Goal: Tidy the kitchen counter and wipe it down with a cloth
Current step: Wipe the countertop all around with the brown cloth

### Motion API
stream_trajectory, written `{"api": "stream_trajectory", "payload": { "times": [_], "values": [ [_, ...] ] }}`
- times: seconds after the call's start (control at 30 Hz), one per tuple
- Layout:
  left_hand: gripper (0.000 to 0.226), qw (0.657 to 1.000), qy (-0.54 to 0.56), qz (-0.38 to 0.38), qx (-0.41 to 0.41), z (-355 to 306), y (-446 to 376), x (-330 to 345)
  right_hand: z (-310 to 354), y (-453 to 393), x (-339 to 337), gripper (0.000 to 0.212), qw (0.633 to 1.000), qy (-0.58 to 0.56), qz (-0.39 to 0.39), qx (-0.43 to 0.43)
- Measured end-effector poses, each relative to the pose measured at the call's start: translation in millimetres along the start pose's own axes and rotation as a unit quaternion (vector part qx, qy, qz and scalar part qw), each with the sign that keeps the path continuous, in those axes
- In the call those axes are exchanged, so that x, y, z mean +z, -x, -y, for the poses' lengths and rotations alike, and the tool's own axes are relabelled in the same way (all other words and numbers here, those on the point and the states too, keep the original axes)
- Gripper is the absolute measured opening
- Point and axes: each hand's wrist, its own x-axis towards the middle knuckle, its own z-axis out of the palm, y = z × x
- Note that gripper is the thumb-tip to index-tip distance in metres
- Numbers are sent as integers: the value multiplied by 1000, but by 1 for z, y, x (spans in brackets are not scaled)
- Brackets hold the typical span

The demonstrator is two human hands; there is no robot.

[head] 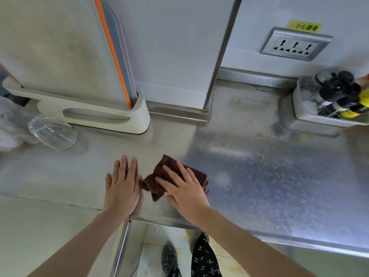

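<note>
A brown cloth lies crumpled on the steel counter near its front edge. My right hand presses flat on top of the cloth, fingers spread, covering its right half. Just left of the cloth, my left hand rests palm down on the counter with fingers together, its edge touching the cloth's left side; it holds nothing. Yellowish stains and crumbs dot the counter behind and to the right of the cloth.
A cutting-board rack with upright boards stands at the back left. An overturned clear glass sits before it. A white basket of bottles occupies the back right corner, under a wall socket. A wall column juts out at centre back.
</note>
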Motion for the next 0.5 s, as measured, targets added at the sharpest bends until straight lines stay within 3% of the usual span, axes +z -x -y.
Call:
{"api": "stream_trajectory", "payload": {
  "times": [0.1,0.17,0.4,0.5],
  "values": [
    [55,1000,8,13,6,3,0,-2,-19,-10,-2,49,996,2,30,-79],
    [55,1000,11,8,11,6,0,2,-38,-32,-9,50,996,2,31,-83],
    [55,1000,7,2,14,9,-1,5,-46,-103,-24,44,983,-82,-82,144],
    [53,1000,12,-25,11,11,-2,9,-18,-76,-14,44,987,-97,-60,111]
  ]
}}
